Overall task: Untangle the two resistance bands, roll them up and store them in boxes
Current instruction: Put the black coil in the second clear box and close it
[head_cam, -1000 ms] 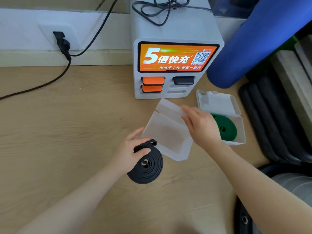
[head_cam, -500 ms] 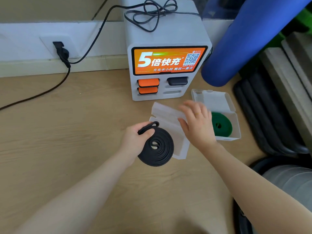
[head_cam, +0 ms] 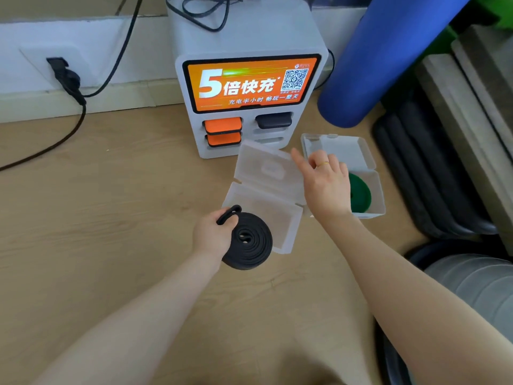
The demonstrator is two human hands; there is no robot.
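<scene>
From the head view I see my left hand [head_cam: 212, 236] gripping a tightly coiled black rubber resistance band [head_cam: 249, 241], its fingers curled round the coil's left edge where the loose end loop sticks up. The coil hangs tilted over the near corner of an open translucent plastic box [head_cam: 283, 226], overlapping that corner; I cannot tell whether it touches the box. This box sits on the light wooden floor [head_cam: 97, 218] with its hinged lid [head_cam: 268, 168] thrown back toward the wall.

My right hand [head_cam: 324, 187] hovers above the right side of that lid, holding nothing, with the index finger stretched forward and the other fingers loosely bent; a thin gold ring [head_cam: 322, 164] shows on one finger. I cannot tell whether the fingertip touches the lid.

Just beside the first box, to the right, a second open translucent plastic box [head_cam: 372, 209] holds a rolled green resistance band [head_cam: 359, 194] lying flat inside, partly hidden by my right hand.

Behind both boxes stands a white power-bank rental station with an orange screen [head_cam: 249, 81], a black cable [head_cam: 200, 15] heaped on top. A black plug [head_cam: 62, 75] sits in the wall socket at left. A blue rolled mat [head_cam: 383, 59] leans at right.
</scene>
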